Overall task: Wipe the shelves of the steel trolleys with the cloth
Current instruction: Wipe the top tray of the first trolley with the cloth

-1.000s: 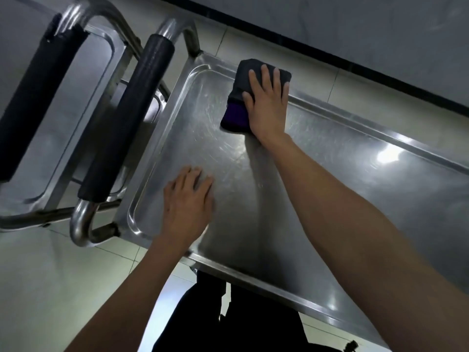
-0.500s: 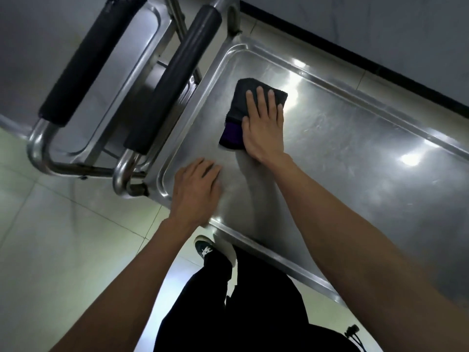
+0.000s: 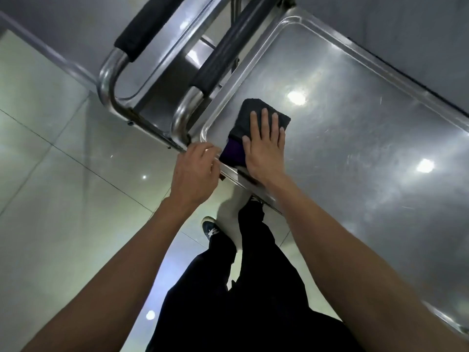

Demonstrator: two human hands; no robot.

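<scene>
Pale glossy floor tiles [image 3: 63,199] are filling the left half of the view, reflecting small ceiling lights, and a grey wall is running along the top.

At about the centre, slightly toward 12 o'clock, the cloth [image 3: 253,118] is lying on the top shelf [image 3: 355,135] of a steel trolley, close to that shelf's near-left corner. It is folded, dark grey with a purple layer showing at its 7 o'clock edge. The right hand [image 3: 264,148] is pressing flat on it, fingers straight and slightly spread, pointing toward 12 o'clock, with the heel of the hand lying over the shelf's raised rim.

Just beside the cloth at 9 o'clock, the left hand [image 3: 195,171] is sitting at the shelf's corner rim, fingers curled loosely over the edge; whether they are actually gripping the rim I cannot tell.

At 11 o'clock from the cloth, the trolley's black padded handle [image 3: 223,52] is rising on a bent steel tube. Farther out toward 10 o'clock, a second trolley [image 3: 157,80] with its own padded handle [image 3: 149,26] is standing right against the first.

Toward 6 o'clock, the person's black trousers [image 3: 253,288] and one dark shoe [image 3: 210,228] are showing above the tiles.
</scene>
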